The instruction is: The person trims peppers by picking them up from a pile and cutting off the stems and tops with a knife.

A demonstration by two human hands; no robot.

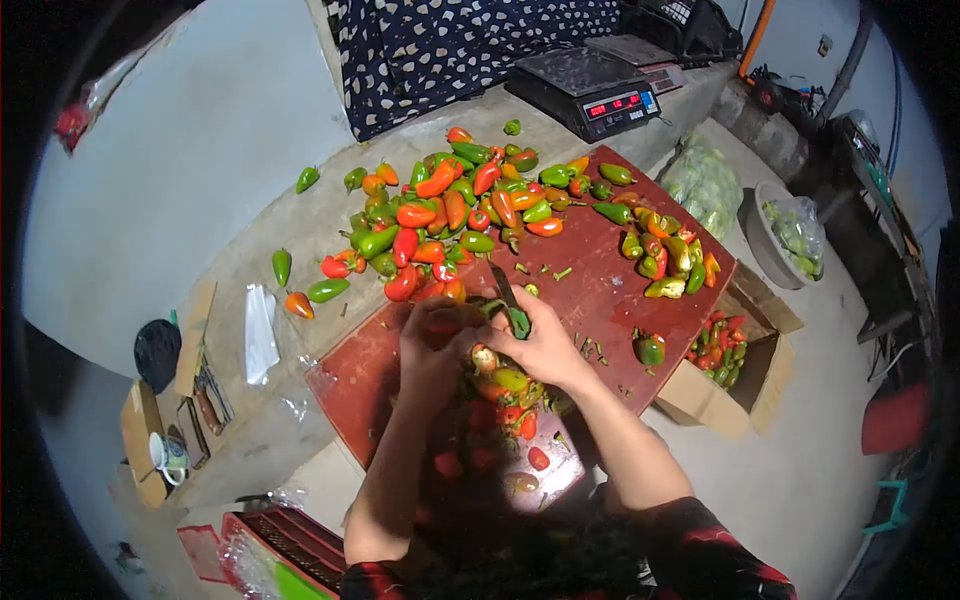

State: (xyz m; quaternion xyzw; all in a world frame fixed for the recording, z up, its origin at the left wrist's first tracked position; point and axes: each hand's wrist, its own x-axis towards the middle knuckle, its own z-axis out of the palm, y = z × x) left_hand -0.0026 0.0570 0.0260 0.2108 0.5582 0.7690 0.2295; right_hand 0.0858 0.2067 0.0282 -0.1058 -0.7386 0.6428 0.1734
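Both my hands meet over the near part of a red table (pixel 590 265). In my right hand (pixel 540 340) is a small knife (pixel 518 322) with a green handle, its dark blade pointing away from me. My left hand (pixel 430 335) is curled round a pepper (pixel 445 318), much of it lost in shadow and behind fingers. Under my wrists lies a pile of red and green peppers (pixel 510 380). Beyond my hands spreads a larger heap of red, orange and green peppers (pixel 435 215). Cut stems (pixel 590 348) are scattered to the right of my right hand.
At the table's right edge lies a smaller pepper group (pixel 670 250); a cardboard box (pixel 710 400) with peppers stands below. Behind are a digital scale (pixel 590 95), a plastic bag of greens (pixel 703 185) and a basin (pixel 770 220). A mug (pixel 168 455) stands at left.
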